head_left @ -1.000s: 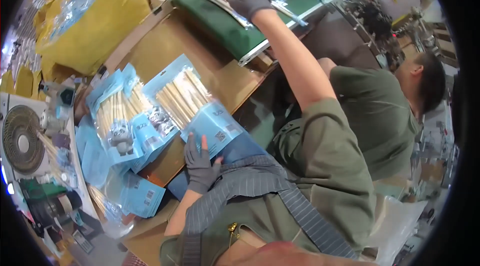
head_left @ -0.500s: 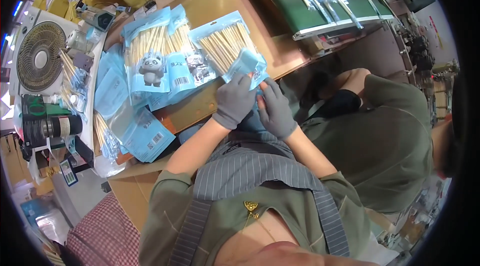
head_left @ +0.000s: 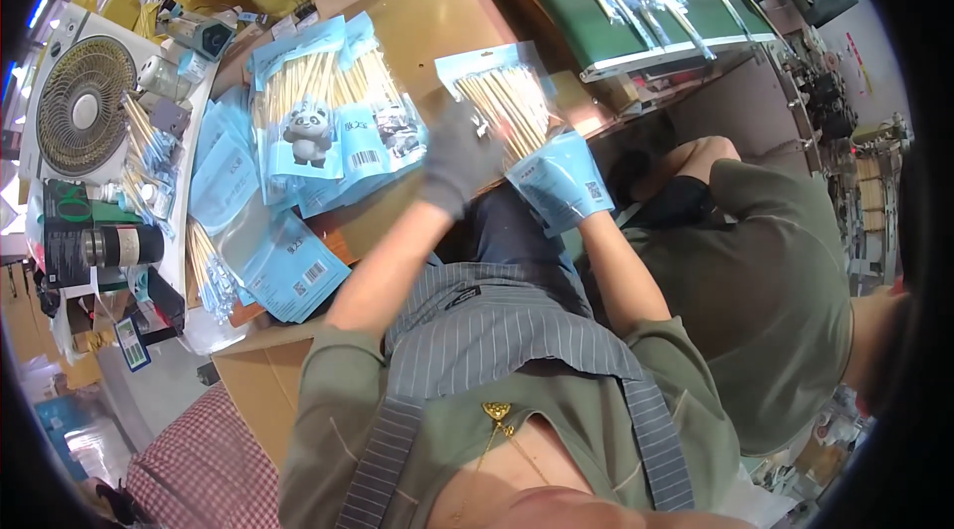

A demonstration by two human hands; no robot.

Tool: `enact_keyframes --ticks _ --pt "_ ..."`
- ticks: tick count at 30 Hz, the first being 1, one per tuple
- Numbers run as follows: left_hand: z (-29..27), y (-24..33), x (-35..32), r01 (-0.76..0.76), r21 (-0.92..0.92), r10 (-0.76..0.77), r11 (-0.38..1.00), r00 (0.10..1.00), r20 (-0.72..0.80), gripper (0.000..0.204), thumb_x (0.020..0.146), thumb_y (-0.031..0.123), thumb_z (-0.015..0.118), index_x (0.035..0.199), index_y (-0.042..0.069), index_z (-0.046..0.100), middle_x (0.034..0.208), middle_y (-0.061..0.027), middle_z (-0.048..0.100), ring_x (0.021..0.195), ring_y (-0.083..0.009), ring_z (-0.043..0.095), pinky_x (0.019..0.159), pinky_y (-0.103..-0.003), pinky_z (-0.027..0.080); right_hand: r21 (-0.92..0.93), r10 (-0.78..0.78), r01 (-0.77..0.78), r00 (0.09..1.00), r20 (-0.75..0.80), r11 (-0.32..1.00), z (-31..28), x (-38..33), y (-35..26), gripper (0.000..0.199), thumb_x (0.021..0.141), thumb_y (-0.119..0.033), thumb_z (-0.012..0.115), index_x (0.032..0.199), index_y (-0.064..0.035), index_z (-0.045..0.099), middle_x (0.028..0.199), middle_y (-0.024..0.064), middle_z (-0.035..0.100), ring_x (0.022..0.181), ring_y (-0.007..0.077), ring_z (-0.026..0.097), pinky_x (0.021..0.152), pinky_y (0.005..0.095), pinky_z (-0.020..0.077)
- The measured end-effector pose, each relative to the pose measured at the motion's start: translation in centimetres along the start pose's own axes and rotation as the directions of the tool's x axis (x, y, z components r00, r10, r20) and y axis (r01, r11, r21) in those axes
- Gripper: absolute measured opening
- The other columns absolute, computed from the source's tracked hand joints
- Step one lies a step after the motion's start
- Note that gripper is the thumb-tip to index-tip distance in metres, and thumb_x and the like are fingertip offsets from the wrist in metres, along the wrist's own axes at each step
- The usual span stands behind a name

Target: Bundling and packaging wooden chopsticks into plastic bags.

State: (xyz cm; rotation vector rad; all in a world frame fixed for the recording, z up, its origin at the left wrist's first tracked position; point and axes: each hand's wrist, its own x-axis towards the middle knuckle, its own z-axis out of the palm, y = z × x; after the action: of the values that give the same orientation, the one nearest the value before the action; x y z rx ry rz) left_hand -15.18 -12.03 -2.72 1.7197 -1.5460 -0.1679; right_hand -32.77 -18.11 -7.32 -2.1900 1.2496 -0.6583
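A clear-and-blue bag of wooden sticks (head_left: 559, 186) is held up at the table's front edge, slanting, with its header at the far end. My right hand is behind its blue lower part; only the wrist and right forearm (head_left: 621, 266) show, and the bag rests against that hand. My left hand (head_left: 459, 159), in a grey glove, is beside the bag's left edge; motion smears its fingers. Left of it lie filled bags with a panda picture (head_left: 307, 132), overlapping on the table. Flat blue bags (head_left: 296, 271) are spread nearer me.
A box fan (head_left: 87, 107) and a dark flask (head_left: 121, 247) stand at the left, near loose bundles of sticks. On a green-topped surface (head_left: 596, 27) at the back right lie more sticks. Another person (head_left: 740, 301) in a green top is bent close at my right.
The bag has shifted right and turned, so its blue lower part now covers my right hand. My left hand has come off its bottom end and moved slightly left, now blurred.
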Motion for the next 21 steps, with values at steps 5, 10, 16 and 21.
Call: enact_keyframes --ticks 5,10,16,21 --pt "0.9 -12.4 9.5 0.519 -0.081 -0.465 0.851 0.816 0.343 0.055 0.08 0.048 0.061 0.096 -0.005 0.063 0.096 -0.0258 0.064 0.091 -0.041 0.061 0.081 -0.045 0.047 -0.143 -0.208 0.211 0.977 0.039 0.967 -0.6 0.7 -1.7 0.066 0.073 -0.027 0.069 0.113 0.0192 0.046 0.074 0.0262 0.059 0.07 0.0404 0.059 0.063 0.0403 0.0483" --pt "-1.2 -11.3 13.4 0.223 0.041 -0.226 0.974 0.968 0.11 0.031 0.08 0.03 0.054 0.075 0.003 0.07 0.083 -0.02 0.065 0.077 -0.0363 0.064 0.068 -0.043 0.05 -0.066 -0.313 0.312 0.95 -0.004 0.948 -1.0 2.5 -2.1 0.048 0.081 -0.018 0.059 0.117 0.0126 0.049 0.081 0.0222 0.061 0.077 0.0365 0.059 0.067 0.0427 0.045" --pt "-10.5 -14.7 18.7 0.279 0.299 -0.185 0.913 0.934 -0.307 0.025 0.077 0.03 0.062 0.077 0.006 0.071 0.08 -0.0177 0.067 0.075 -0.0344 0.064 0.068 -0.041 0.049 -0.24 -0.346 0.422 0.888 0.303 0.874 2.4 7.9 -0.9 0.069 0.073 -0.044 0.062 0.128 -0.0053 0.05 0.121 0.0175 0.051 0.112 0.0338 0.05 0.096 0.04 0.0398" --pt "-24.2 -20.0 19.8 0.002 0.932 0.479 0.362 0.857 -0.188 0.022 0.085 0.025 0.057 0.076 0.008 0.068 0.069 -0.0134 0.064 0.068 -0.0284 0.063 0.068 -0.036 0.05 -0.112 -0.115 0.145 0.963 0.242 0.983 2.1 8.5 -4.6 0.079 0.063 -0.032 0.067 0.132 -0.0022 0.04 0.112 0.0192 0.051 0.107 0.0347 0.049 0.09 0.0423 0.0404"
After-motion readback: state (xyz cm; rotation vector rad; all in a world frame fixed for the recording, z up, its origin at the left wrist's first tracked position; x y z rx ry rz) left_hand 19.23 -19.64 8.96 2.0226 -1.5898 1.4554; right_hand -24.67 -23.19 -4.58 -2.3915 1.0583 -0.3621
